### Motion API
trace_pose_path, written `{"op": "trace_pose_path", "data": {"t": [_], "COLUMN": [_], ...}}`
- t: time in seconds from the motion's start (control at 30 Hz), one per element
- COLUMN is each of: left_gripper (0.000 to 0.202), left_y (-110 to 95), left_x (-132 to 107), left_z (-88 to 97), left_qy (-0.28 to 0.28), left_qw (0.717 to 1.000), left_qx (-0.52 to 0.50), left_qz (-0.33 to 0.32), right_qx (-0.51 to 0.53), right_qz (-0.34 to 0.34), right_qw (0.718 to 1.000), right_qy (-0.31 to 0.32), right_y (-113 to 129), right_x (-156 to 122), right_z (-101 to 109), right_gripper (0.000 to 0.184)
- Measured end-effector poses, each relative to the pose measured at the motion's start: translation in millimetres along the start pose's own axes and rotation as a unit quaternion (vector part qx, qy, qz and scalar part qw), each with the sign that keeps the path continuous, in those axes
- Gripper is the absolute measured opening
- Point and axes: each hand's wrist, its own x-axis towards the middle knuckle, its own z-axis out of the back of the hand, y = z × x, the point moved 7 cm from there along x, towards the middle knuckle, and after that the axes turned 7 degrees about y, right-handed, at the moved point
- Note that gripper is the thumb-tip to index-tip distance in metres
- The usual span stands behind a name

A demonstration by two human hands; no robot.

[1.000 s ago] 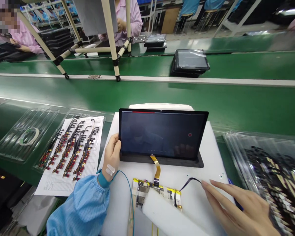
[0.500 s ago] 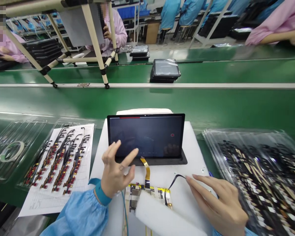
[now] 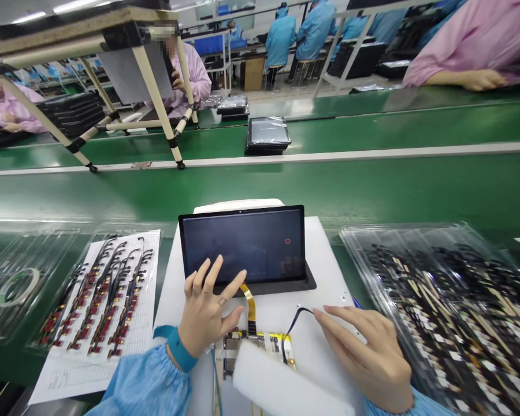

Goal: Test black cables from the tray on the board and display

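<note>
A dark tablet screen (image 3: 247,245) with a small red circle stands tilted up on a white foam block. My left hand (image 3: 210,303), fingers spread, is at the screen's lower left edge and holds nothing; a teal band circles its wrist. Below, an orange flex cable (image 3: 250,303) runs from the screen to an exposed circuit board (image 3: 230,349). Between its fingertips, my right hand (image 3: 366,349) pinches the free end of a thin black cable (image 3: 292,320), whose other end reaches the board. A white foam piece (image 3: 281,375) lies over part of the board.
Left, red-ended cable strips (image 3: 108,294) lie on a paper sheet (image 3: 69,370), beside a clear tray holding a tape roll (image 3: 19,289). A clear tray (image 3: 359,234) of dark cables stands right. Beyond are stacked tablets (image 3: 268,136), a pipe rack (image 3: 156,98) and people in pink.
The view has shifted, so the foam block and tablet sit further left. My left fingers have spread wider near the screen. My right hand keeps the black cable's end, and the screen's red bar is gone.
</note>
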Motion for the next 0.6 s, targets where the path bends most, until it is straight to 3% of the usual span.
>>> {"op": "trace_pose_path", "data": {"t": [0.4,0.6], "left_gripper": [0.041,0.041], "left_y": [8,-4], "left_x": [-2,-3], "left_z": [2.3,12.8], "left_qy": [-0.004,-0.005], "left_qw": [1.000,0.999], "left_qx": [0.000,-0.014], "left_qz": [0.028,0.038], "right_qx": [0.020,0.029], "right_qz": [-0.011,-0.010], "right_qw": [1.000,0.999], "right_qy": [-0.013,-0.021], "right_y": [-7,-8], "right_x": [-9,-10], "right_z": [-6,-7], "right_gripper": [0.017,0.018]}}
